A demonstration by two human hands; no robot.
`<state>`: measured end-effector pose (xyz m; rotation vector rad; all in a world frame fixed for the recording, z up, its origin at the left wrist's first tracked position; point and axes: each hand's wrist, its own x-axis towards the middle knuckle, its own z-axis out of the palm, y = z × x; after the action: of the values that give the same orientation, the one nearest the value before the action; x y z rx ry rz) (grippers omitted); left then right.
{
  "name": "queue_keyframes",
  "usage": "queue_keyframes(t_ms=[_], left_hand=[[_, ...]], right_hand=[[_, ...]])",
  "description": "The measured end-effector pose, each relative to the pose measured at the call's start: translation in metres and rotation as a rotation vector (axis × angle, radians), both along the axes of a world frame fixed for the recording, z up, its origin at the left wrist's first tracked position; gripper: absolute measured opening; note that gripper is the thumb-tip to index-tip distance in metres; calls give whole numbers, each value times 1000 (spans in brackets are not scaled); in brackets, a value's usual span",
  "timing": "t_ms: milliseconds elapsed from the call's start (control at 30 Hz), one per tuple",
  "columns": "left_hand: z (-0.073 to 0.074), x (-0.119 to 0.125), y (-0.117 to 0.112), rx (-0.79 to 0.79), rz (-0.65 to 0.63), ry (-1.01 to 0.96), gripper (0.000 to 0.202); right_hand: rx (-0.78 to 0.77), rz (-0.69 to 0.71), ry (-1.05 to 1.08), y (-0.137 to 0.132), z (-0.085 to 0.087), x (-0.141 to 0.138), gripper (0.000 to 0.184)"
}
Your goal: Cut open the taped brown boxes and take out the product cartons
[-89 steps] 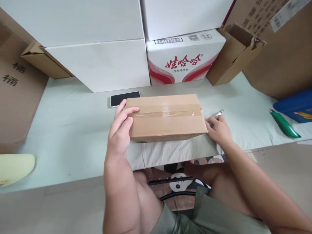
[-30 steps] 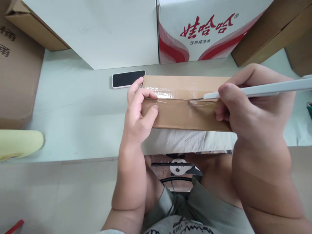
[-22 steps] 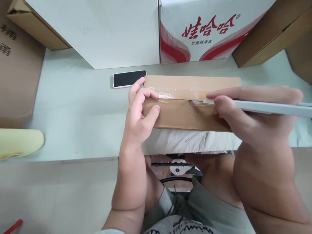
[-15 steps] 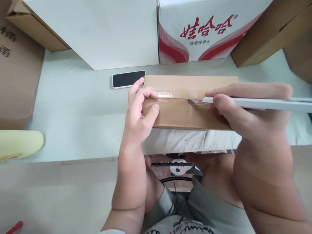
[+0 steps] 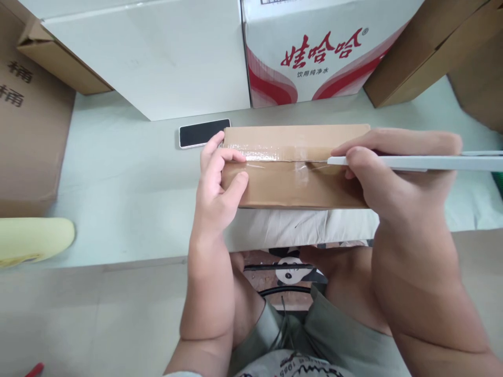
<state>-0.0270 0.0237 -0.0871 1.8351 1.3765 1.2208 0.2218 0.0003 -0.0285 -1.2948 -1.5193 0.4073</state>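
Observation:
A small brown cardboard box (image 5: 291, 191) lies on the pale-green covered table, with clear tape (image 5: 267, 152) along its top seam. Over its left end my left hand (image 5: 220, 180) is closed, fingers and thumb pressing on the top near the seam. My right hand (image 5: 401, 162) grips a long white utility knife (image 5: 416, 163) between thumb and fingers. Its front end lies at the seam, right of the box's middle. How far the blade goes into the tape cannot be made out. The box's right end is partly behind my right hand.
A black-screened phone (image 5: 202, 133) lies just beyond the box's left corner. Behind stand a large white box (image 5: 157, 57), a red-and-white water carton (image 5: 314, 91) and brown cartons (image 5: 408, 68). A yellow-green object (image 5: 35, 238) rests at the table's left front edge.
The utility knife has slid slightly right along the seam, relative to the box. My left hand keeps its hold on the box. The whole view has shifted a little.

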Motion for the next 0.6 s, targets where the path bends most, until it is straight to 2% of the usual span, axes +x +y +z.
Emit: queue_keyframes(t_ms=[367, 500, 600], left_hand=[[0, -1, 0, -18, 1, 4, 17], [3, 0, -2, 13, 11, -18, 19], [3, 2, -2, 25, 9, -40, 25]], right_hand=[[96, -78, -3, 1, -6, 3, 17], [140, -162, 107, -1, -12, 4, 18], [56, -147, 106, 9, -17, 19, 17]])
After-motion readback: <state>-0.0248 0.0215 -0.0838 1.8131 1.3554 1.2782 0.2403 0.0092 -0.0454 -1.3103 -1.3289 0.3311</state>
